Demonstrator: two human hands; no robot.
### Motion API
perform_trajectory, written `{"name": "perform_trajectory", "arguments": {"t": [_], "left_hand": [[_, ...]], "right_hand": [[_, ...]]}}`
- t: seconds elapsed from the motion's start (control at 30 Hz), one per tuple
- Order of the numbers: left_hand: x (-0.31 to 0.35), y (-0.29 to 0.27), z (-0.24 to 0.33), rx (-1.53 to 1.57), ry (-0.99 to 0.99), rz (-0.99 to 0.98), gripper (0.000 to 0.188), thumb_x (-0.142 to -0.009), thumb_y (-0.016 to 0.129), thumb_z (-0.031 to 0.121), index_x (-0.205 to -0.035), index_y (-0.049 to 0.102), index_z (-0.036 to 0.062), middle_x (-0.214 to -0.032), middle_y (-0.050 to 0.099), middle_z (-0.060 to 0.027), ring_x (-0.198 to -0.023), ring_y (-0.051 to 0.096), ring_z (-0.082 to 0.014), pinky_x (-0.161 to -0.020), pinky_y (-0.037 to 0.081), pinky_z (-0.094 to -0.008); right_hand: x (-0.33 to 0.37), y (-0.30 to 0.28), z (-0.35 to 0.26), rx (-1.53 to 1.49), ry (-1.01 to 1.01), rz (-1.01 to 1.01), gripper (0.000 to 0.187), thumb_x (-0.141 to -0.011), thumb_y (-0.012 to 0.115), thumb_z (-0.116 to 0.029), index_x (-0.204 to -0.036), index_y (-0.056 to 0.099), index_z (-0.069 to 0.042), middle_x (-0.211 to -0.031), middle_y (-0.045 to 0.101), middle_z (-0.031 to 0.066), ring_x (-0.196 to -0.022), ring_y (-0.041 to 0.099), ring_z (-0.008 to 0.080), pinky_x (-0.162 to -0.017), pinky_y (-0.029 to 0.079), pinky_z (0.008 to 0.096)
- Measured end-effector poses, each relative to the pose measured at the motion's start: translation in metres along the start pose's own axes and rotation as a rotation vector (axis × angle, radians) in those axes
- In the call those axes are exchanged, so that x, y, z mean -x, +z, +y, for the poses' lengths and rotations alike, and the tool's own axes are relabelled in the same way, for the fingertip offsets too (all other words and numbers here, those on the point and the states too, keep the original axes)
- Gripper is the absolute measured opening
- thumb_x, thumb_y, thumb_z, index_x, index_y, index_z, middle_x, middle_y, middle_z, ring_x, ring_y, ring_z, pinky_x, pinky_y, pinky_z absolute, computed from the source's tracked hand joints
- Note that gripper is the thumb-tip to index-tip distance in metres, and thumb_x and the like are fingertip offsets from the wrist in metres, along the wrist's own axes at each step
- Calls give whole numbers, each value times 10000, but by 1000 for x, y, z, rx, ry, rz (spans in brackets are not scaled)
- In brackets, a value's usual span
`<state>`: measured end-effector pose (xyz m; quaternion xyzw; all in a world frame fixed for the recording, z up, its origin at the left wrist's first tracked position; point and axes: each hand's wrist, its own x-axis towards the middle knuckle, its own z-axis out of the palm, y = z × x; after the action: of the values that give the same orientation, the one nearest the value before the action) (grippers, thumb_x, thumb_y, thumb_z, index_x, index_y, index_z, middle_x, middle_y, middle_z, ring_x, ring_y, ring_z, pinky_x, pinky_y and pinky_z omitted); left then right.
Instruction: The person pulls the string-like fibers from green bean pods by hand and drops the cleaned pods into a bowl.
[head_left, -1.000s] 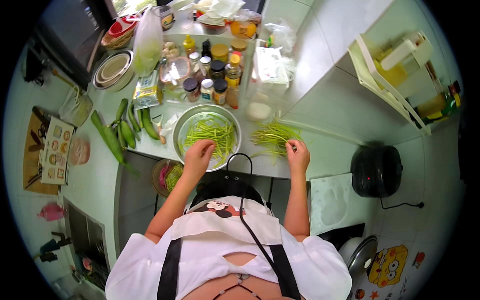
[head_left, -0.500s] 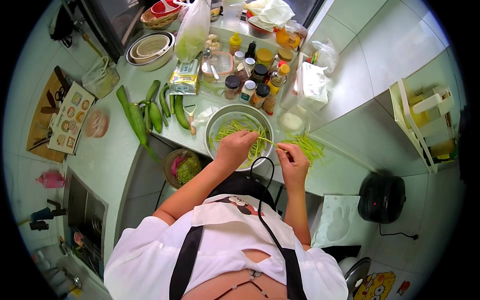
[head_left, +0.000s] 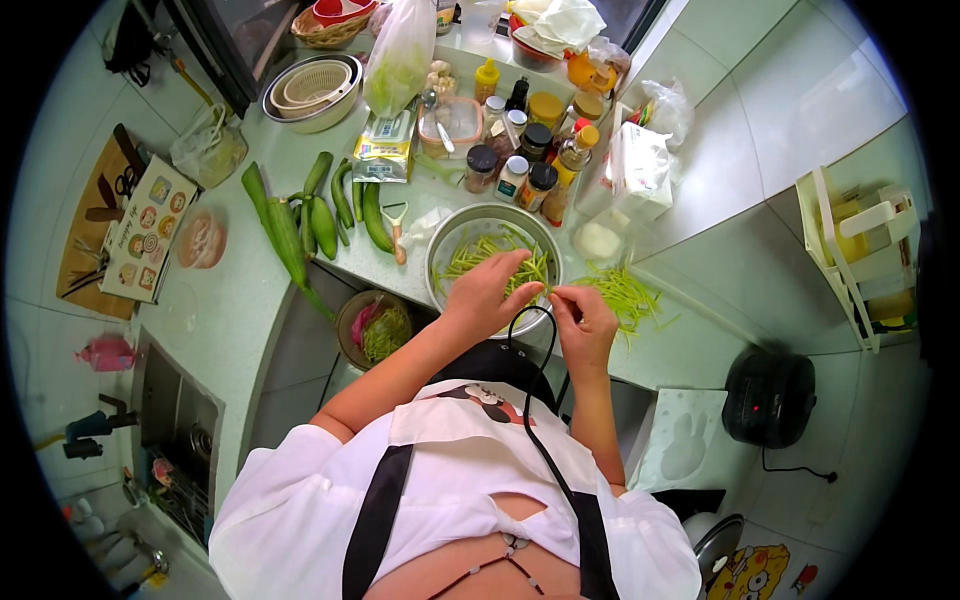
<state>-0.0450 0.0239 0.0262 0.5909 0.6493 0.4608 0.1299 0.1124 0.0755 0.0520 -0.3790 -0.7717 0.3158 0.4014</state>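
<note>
A round metal bowl [head_left: 440,236] sits at the counter's front edge with cut green stems [head_left: 483,255] in it. My left hand [head_left: 487,298] hovers over the bowl's near side, its fingers stretched and the thumb apart, holding nothing I can see. Just right of it, by the bowl's rim, my right hand [head_left: 586,322] is closed in a pinch. A bit of green stem shows at its fingertips, mostly hidden. More long green stems [head_left: 622,297] lie in a loose pile on the counter, to the right of the bowl.
Left of the bowl lie a peeler [head_left: 398,235], cucumbers [head_left: 373,217] and a long green gourd [head_left: 285,240]. Seasoning jars [head_left: 511,178] crowd behind it. Below the counter edge stands a bin [head_left: 350,335] with scraps. A black cable [head_left: 530,400] hangs down my front.
My left hand has opened and let go of the stem that stretched between both hands. The right hand stays pinched, almost in place. The whole view has shifted slightly.
</note>
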Motion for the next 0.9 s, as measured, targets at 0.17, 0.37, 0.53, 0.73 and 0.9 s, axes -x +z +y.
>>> {"name": "perform_trajectory", "arguments": {"t": [0.17, 0.37, 0.53, 0.73, 0.9], "left_hand": [[-2, -2, 3, 52, -27, -57, 329, -874, 562, 353, -990, 553, 46, -887, 613, -140, -818, 604, -331, -663, 477, -405], [3, 1, 9, 70, -83, -93, 260, -892, 535, 277, -773, 491, 51, -693, 516, -157, -670, 537, -365, -567, 413, -435], [-1, 1, -2, 162, -147, -212, 248, -922, 522, 224, -778, 486, 25, -673, 523, -119, -611, 529, -250, -562, 416, -343], [-1, 5, -13, 694, -321, -216, 287, -979, 435, 234, -806, 525, 24, -716, 570, -28, -658, 531, -94, -613, 450, -247], [-3, 3, -11, 822, -333, -229, 268, -986, 425, 250, -876, 526, 27, -745, 568, -17, -673, 528, -85, -632, 449, -226]], "right_hand": [[1, 1, -5, 34, -68, -48, 88, -766, 675, -37, -841, 630, -37, -747, 595, 91, -614, 568, 212, -561, 453, 294], [0, 2, -4, 85, -89, -65, 84, -769, 670, -45, -843, 627, -44, -747, 596, 101, -627, 579, 245, -570, 460, 315], [-4, 1, -1, 70, -61, -74, 99, -779, 669, -57, -867, 626, -42, -758, 598, 98, -625, 578, 233, -572, 460, 307], [-7, 1, -1, -16, 43, -51, 128, -798, 667, -61, -921, 636, -42, -759, 603, 67, -620, 563, 145, -572, 451, 262], [-9, -4, -1, -33, 53, -75, 147, -803, 662, -75, -941, 623, -45, -785, 599, 77, -605, 559, 162, -555, 449, 279]]}}
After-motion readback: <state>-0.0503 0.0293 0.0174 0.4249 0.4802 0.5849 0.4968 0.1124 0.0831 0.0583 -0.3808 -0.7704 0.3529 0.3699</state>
